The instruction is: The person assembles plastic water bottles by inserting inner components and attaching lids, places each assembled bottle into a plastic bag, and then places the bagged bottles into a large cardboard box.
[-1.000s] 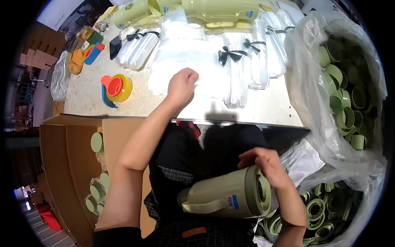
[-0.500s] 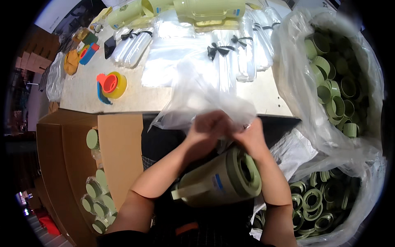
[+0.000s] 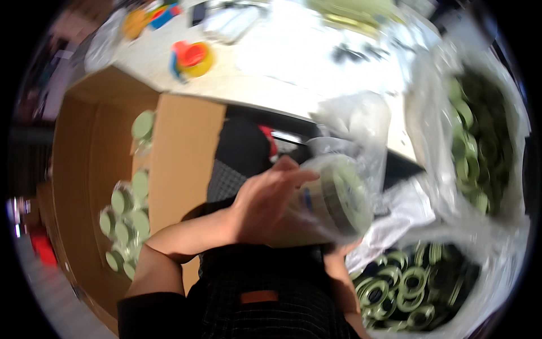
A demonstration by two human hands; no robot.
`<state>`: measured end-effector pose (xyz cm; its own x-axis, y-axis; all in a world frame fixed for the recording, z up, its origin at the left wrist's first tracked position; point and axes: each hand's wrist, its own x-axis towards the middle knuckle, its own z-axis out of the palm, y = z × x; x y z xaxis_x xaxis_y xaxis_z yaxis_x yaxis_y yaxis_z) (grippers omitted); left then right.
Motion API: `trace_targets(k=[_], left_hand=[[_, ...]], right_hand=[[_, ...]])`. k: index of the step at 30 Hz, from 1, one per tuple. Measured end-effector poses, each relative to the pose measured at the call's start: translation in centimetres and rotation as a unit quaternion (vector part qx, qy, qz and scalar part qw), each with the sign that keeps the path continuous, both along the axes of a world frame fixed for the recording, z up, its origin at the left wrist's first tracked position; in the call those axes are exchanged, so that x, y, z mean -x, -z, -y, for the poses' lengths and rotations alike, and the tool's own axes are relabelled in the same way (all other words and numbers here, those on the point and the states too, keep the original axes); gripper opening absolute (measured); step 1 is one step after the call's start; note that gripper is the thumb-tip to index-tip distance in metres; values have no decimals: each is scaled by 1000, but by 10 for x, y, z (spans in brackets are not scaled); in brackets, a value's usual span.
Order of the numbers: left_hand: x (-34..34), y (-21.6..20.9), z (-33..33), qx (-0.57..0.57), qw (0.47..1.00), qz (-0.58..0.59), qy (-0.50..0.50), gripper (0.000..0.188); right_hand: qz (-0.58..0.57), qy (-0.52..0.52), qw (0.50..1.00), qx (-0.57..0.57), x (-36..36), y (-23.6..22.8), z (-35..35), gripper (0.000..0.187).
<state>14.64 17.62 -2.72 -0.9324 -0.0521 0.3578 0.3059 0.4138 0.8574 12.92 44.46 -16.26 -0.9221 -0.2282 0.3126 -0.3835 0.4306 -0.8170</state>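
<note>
A light green jug (image 3: 314,206) lies tilted on its side above my lap, its round lid end toward the right. A clear plastic bag (image 3: 361,127) covers that end and bunches up loosely beyond it. My left hand (image 3: 265,198) grips the jug's body from the left, its fingers pressed on the film-covered side and partly blurred. Beneath the lid end, a small part of my right hand (image 3: 345,247) shows against the jug's underside. The fingers of that hand are hidden.
At left stands an open cardboard box (image 3: 186,152) with several green-topped wrapped jugs (image 3: 121,200). Plastic-lined sacks of green cups (image 3: 466,147) and green rings (image 3: 412,282) stand at right. A tape roll (image 3: 197,59) and clear bags (image 3: 271,62) lie on the table (image 3: 135,59).
The bag, held open above the jug before, now covers the jug's lid end. My left hand has come down onto the jug, my right beneath it. The view has shifted.
</note>
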Motion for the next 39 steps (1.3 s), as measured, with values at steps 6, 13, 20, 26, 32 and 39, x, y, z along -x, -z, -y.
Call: trace_targets(k=[6,13,20,26,32,39], left_hand=[[-123,75,22,220,947,-7,-235,81],[-236,29,84,280,814,153,-485,31],[-427,26,296,39,648,226,-726,35],[-563,175,392,285,696,525,-399,28],[-597,245,409,328,677,575,-321,33],[-473,137,287,242,521,457,-679,36]], right_hand=[[380,-327,862,80,-33,-29,50,58],[405,-530,739,93,-35,-119,185,70],[183,-728,647,137,-73,-164,262,62],[317,-492,810,-24,6,-78,191,49],[166,-113,966,160,232,-101,157,29],[-208,301,927,-81,522,-100,183,73]])
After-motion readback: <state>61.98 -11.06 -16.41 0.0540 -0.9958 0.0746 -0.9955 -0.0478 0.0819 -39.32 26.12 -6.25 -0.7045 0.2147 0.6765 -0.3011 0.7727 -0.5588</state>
